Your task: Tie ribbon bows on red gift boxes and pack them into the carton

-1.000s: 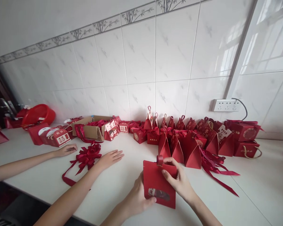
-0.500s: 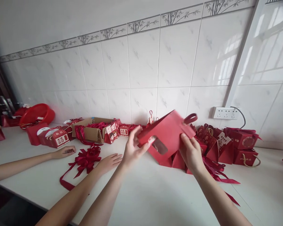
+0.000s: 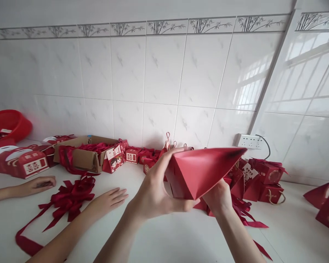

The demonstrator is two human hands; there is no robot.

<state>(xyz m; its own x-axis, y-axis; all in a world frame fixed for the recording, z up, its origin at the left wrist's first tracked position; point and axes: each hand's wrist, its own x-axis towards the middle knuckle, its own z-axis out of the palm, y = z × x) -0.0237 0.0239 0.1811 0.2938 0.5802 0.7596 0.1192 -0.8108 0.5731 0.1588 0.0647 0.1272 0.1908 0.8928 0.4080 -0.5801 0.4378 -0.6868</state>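
Note:
A red paper gift box (image 3: 200,171) is held up above the white table, tilted so that a folded triangular side faces me. My left hand (image 3: 160,188) is closed around its left end, thumb below and fingers above. Under the right side, my right hand (image 3: 218,197) grips the box, its fingertips hidden behind the card. Behind the box stand several finished red boxes, partly covered by it. Dark red ribbons (image 3: 242,212) lie on the table just right of my right hand.
Another person's hands (image 3: 109,201) rest on the table at left, around a dark red ribbon bow (image 3: 71,199). Farther back stand a cardboard box (image 3: 86,160) of ribbons, printed red boxes (image 3: 33,164) and a red basin (image 3: 19,126). Stacked boxes (image 3: 271,190) and a power socket (image 3: 249,141) are at right.
The gift box has turned and tipped, so its windowed face no longer shows and a triangular side faces me. My view has levelled and shifted right. The other person's hands stay on the table.

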